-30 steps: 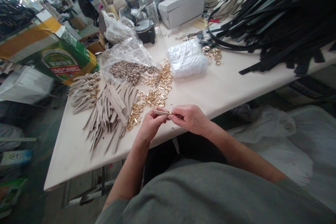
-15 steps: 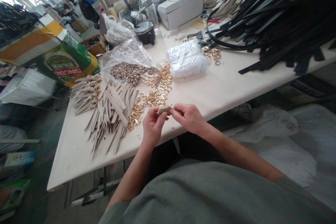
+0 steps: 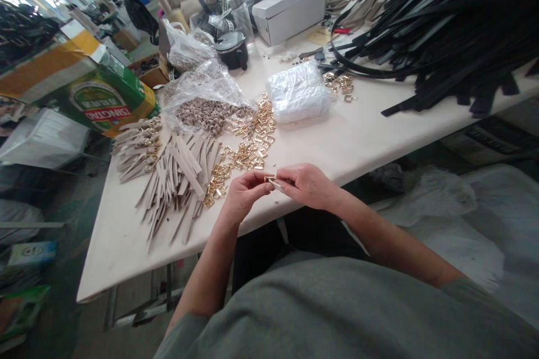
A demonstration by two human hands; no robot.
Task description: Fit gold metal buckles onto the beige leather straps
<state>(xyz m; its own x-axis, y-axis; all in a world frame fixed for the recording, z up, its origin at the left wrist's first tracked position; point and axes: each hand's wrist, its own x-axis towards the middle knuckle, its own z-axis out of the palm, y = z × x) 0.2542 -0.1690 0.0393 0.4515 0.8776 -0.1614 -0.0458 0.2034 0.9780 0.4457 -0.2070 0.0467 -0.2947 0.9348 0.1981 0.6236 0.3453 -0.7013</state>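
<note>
My left hand (image 3: 246, 193) and my right hand (image 3: 310, 186) meet over the front edge of the table, fingertips almost touching. Between them shows a small gold buckle (image 3: 268, 178), pinched at the fingertips of my left hand. A short beige strap (image 3: 277, 184) runs from the buckle into the closed fingers of my right hand, which cover most of it. Left of my hands lie a pile of loose gold buckles (image 3: 244, 156) and a heap of beige straps (image 3: 172, 179). Behind them, small beige loops (image 3: 202, 115) spill from a clear plastic bag (image 3: 206, 84).
A plastic-wrapped white packet (image 3: 298, 92) sits beyond my hands on the white table (image 3: 370, 137). Black straps (image 3: 442, 28) overhang the right side. Further back stand a black lidded mug (image 3: 232, 51) and a white box (image 3: 290, 10). A green carton (image 3: 113, 92) stands at the left.
The beige strap, which lay flat across my left fingers, has turned and now points into my right hand. My left wrist has rotated slightly, and the gold buckle shows more clearly.
</note>
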